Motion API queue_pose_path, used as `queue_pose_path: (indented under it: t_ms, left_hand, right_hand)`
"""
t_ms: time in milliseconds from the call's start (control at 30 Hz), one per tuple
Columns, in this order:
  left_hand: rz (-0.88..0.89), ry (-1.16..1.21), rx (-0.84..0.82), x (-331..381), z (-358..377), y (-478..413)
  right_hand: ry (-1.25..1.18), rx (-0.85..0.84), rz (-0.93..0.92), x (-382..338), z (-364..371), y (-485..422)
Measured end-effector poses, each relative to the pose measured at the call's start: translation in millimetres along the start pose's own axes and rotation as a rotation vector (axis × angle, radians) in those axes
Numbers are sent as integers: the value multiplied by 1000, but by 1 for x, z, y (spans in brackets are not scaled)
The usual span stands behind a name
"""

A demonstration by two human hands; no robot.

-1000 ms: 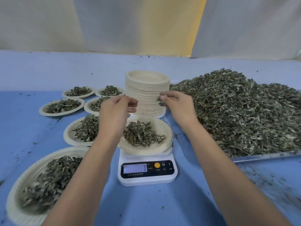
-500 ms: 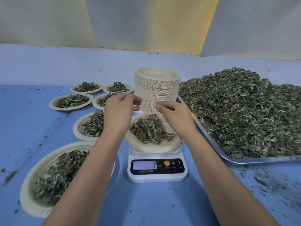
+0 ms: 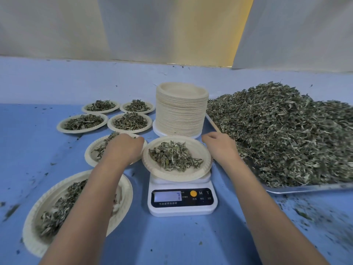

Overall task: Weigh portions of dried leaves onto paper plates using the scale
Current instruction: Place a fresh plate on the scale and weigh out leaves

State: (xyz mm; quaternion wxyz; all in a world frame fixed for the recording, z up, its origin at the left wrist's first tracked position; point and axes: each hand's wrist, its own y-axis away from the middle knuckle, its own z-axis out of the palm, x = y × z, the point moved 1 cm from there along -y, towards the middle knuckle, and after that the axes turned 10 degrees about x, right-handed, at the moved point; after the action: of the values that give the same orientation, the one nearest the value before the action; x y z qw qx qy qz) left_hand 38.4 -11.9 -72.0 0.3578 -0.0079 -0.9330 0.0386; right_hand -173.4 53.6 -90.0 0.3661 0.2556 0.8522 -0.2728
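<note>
- Both hands have lowered and spread: left hand (image 3: 124, 148) at the left rim of the plate (image 3: 200, 152), right hand (image 3: 219, 148) at its right rim.
- Plate sits on the scale (image 3: 182, 201), holding leaves (image 3: 173, 156).
- Fingers curl downward — rim grip apparently pending; whether they clamp cannot be told.
- Plate lies between both hands, equally near.

the left hand (image 3: 122, 148) shows only its back. its fingertips drop out of sight at the rim of the plate on the scale (image 3: 175, 175), so whether they touch it is unclear, and the same goes for the right hand (image 3: 221, 148). the left forearm covers much of the nearest plate (image 3: 30, 238) and of the plate behind it (image 3: 88, 153). the scale (image 3: 181, 211) has its platform hidden under the plate (the small print by its buttons is unreadable). the tray (image 3: 305, 189) and leaf pile (image 3: 286, 134) run off the right edge.
</note>
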Motion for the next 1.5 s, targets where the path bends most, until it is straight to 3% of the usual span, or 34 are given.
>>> queue_pose_path:
  t_ms: [267,667,900,1167,1333,1500]
  left_hand:
    - [-153,167,-244,3,3,10]
    - [-248,526,-275,-2,-14,10]
    - [-359,700,-124,-24,-28,-4]
    - [-490,989,242,-70,-47,-16]
    - [-564,991,469,-102,-54,-19]
    - [-666,1008,523,-133,-60,-22]
  right_hand:
    - [15,-79,29,-5,-2,5]
    - [-357,-96,156,-16,6,6]
    - [-557,-79,188,-38,28,13]
    - [-770,-133,235,-96,68,26]
    - [-830,-188,262,-124,91,37]
    - [-784,-220,249,-123,107,41]
